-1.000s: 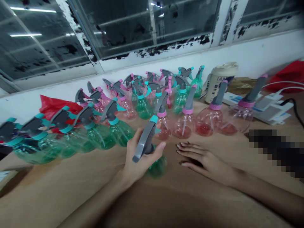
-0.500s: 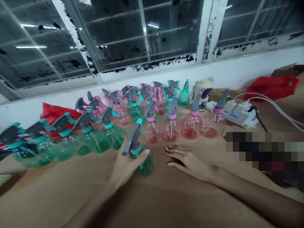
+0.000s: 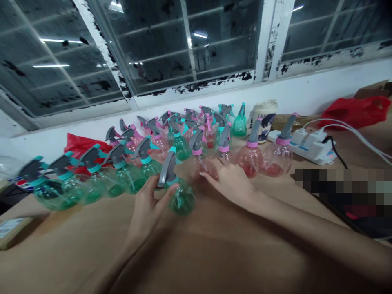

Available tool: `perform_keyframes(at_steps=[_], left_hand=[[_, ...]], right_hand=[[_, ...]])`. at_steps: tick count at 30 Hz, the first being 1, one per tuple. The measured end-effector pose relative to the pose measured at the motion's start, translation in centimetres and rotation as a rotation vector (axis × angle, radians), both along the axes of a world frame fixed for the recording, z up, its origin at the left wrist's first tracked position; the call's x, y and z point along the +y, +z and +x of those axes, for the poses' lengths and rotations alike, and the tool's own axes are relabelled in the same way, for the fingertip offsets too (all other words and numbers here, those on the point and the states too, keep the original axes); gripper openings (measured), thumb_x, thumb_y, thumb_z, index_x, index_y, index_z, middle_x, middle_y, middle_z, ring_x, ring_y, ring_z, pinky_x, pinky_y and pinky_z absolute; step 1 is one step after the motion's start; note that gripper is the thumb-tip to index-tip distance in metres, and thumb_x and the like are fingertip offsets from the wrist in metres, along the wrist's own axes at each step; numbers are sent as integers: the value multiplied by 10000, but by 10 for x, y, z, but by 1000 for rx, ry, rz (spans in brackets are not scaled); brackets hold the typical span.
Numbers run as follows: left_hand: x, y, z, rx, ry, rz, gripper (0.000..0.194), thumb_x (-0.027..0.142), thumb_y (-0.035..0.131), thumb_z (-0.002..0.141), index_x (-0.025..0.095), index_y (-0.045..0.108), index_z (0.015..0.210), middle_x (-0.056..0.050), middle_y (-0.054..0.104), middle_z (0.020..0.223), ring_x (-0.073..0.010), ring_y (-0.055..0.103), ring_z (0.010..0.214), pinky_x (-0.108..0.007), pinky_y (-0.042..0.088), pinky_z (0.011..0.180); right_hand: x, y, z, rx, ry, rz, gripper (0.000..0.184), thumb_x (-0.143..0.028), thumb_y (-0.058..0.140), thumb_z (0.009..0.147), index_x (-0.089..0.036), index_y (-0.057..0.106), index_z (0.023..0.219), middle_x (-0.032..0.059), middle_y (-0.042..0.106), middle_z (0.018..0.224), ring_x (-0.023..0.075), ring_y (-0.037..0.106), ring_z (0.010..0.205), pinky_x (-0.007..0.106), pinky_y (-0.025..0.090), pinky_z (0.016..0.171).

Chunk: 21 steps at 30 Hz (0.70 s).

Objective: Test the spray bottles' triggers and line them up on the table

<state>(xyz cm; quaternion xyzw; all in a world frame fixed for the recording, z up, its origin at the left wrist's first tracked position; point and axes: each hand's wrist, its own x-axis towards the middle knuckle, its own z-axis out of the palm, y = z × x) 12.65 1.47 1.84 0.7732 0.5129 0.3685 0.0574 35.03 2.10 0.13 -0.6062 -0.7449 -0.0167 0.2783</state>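
Note:
My left hand (image 3: pixel 148 202) is closed around the side of a green spray bottle (image 3: pixel 183 200) with a grey and turquoise trigger head, which stands slightly tilted. My right hand (image 3: pixel 234 183) reaches in among the front pink spray bottles. Its thumb lies across the front of one pink spray bottle (image 3: pixel 199 163), and its other fingers are partly hidden behind. A second pink spray bottle (image 3: pixel 224 151) is largely covered by that hand. Two more pink bottles (image 3: pixel 249 161) stand to its right. A slanting row of green spray bottles (image 3: pixel 114 181) stands left of my left hand.
More spray bottles crowd along the wall behind, among them a green one (image 3: pixel 239 124). A paper cup (image 3: pixel 265 118), a power strip (image 3: pixel 315 147) with cables and a red plastic bag (image 3: pixel 357 112) lie at right. Another red bag (image 3: pixel 84 146) is behind the green row.
My right hand has moved from the tabletop forward and left onto a pink spray bottle. My left hand has shifted slightly left and away with the green bottle. An arm at the left edge has gone.

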Motion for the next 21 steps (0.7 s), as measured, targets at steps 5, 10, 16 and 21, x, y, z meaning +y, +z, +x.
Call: perform_keyframes(at_steps=[5,10,16,21], left_hand=[[26,-2,-4,7,-7,29,286,467,573,861,194,590,944,-40,671,832,-230,665,785,-313,501,657],[50,-9,-5,11,-40,72,293,446,557,870,181,588,989,-60,672,882,-240,668,816,-336,505,701],[70,-14,-5,-16,-70,92,300,428,568,866,196,590,1055,-66,668,950,-241,665,862,-350,512,759],[86,-15,-6,-42,-105,90,337,395,584,858,181,572,1118,-74,671,961,-236,674,853,-352,526,767]], right_hand=[[17,-2,-12,31,-84,-19,622,-471,447,906,-48,396,1358,235,658,1065,365,675,832,489,530,669],[29,-1,-21,166,-121,-55,728,-582,410,882,-86,330,1409,237,599,1196,373,650,931,503,513,735],[45,0,-29,154,-130,-78,661,-524,473,867,-38,436,1313,232,639,1125,374,649,926,481,502,733],[52,2,-26,101,-140,-97,573,-535,462,863,-53,534,1166,208,685,968,354,661,827,440,488,649]])
